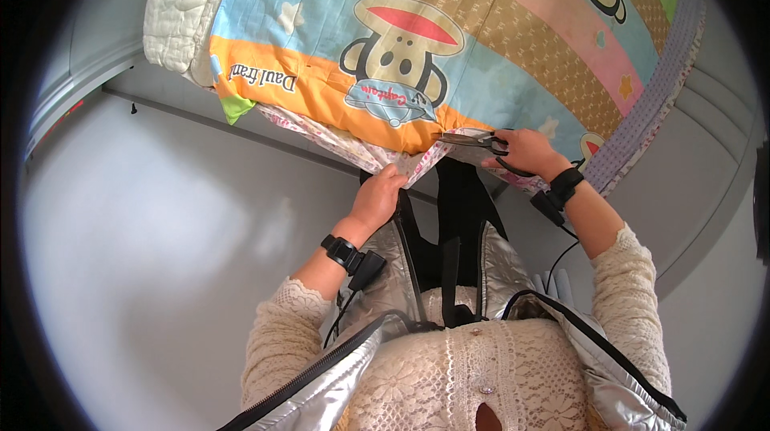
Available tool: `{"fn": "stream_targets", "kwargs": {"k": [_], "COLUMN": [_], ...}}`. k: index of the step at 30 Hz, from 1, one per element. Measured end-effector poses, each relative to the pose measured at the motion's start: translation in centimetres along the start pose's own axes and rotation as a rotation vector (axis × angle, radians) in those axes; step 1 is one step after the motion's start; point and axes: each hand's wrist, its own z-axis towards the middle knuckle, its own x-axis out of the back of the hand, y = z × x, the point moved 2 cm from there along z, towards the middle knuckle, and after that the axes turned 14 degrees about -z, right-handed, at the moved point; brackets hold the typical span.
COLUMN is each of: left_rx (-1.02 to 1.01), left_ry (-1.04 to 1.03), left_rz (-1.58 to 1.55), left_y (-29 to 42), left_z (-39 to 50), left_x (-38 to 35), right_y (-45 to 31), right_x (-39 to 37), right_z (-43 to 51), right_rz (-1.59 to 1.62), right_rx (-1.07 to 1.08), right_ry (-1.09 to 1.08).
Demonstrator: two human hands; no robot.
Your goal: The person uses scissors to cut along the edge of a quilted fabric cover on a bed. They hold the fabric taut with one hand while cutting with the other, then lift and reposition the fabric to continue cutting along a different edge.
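A quilt (409, 28) with a cartoon-printed, striped cover and a pink floral underside lies spread out before me. My left hand (379, 193) pinches the pink floral fabric (358, 155) at the near edge and draws it into a point towards me. My right hand (529, 151) holds black-handled scissors (472, 140), whose dark blades point left along the orange border, at the fold between the cover and the floral fabric. Whether the blades are parted is hard to tell.
A folded white quilted pad (180, 16) lies at the quilt's left end. Beneath the quilt is a grey surface with a curved, ribbed right side (710, 124). My legs in black trousers (466, 202) are below the near edge. Black cables run from both wrist straps.
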Motion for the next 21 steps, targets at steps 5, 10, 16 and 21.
{"fn": "stream_targets", "kwargs": {"k": [5,10,16,21], "left_rx": [0.023,0.035,0.026,0.052], "left_ry": [0.003,-0.005,0.000,-0.007], "left_rz": [0.008,0.031,0.011,0.036], "left_y": [-0.5,-1.0,-1.4,-1.1], "left_z": [-0.4,-0.7,-0.9,-0.8], "left_x": [-0.1,0.1,0.1,0.2], "right_y": [-1.6,-2.7,1.4,4.2], "right_x": [-0.4,-2.7,-4.1,-4.2], "right_z": [0.5,-0.4,-2.0,-2.6], "right_rz": [0.038,0.099,0.161,0.069], "right_rx": [0.138,0.150,-0.098,-0.154], "right_ry": [0.106,0.191,0.205,0.114]}}
